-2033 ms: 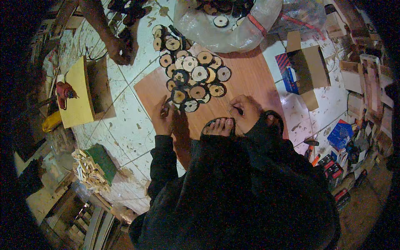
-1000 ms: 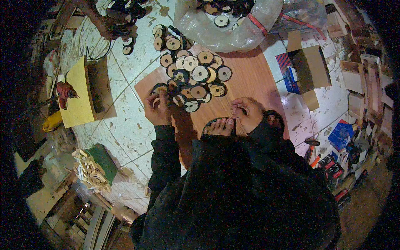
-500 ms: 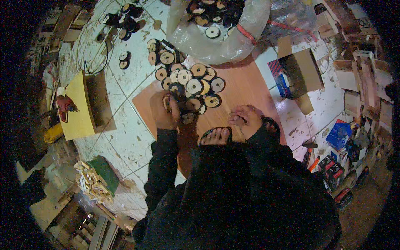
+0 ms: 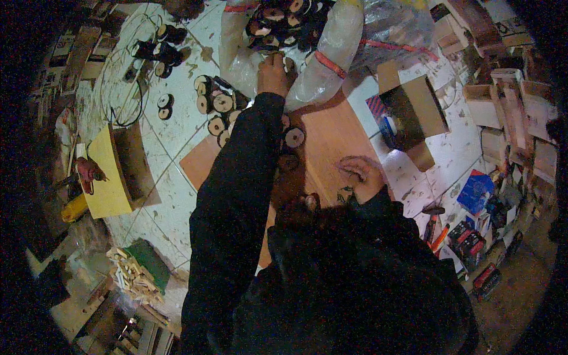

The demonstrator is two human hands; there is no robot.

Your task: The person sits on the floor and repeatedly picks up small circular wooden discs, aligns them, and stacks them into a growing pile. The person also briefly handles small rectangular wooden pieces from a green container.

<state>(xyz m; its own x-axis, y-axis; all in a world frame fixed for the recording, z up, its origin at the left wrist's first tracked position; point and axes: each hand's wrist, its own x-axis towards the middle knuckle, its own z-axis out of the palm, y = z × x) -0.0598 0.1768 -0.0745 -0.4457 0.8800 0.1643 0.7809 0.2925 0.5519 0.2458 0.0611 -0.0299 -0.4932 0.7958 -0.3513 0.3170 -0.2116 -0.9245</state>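
Observation:
My left hand reaches far forward to the near rim of a clear plastic bag. Its fingertips point into the bag, and whether they hold anything is hidden. Inside lie many dark-edged wooden discs with centre holes. Under and beside my left forearm, more discs sit in a loose pile on a brown wooden board, partly covered by the sleeve. Low over the board's right side hangs my right hand, fingers loosely curled with a gap to the thumb and nothing visible in them.
A cardboard box with flaps up stands right of the board. A yellow-sided box with a red power tool is at the left. Wood offcuts lie lower left. Near a hammer, small boxes crowd the right.
My left hand has moved forward from the disc pile to the bag's rim, its forearm now covering part of the pile. My right hand has stayed over the board.

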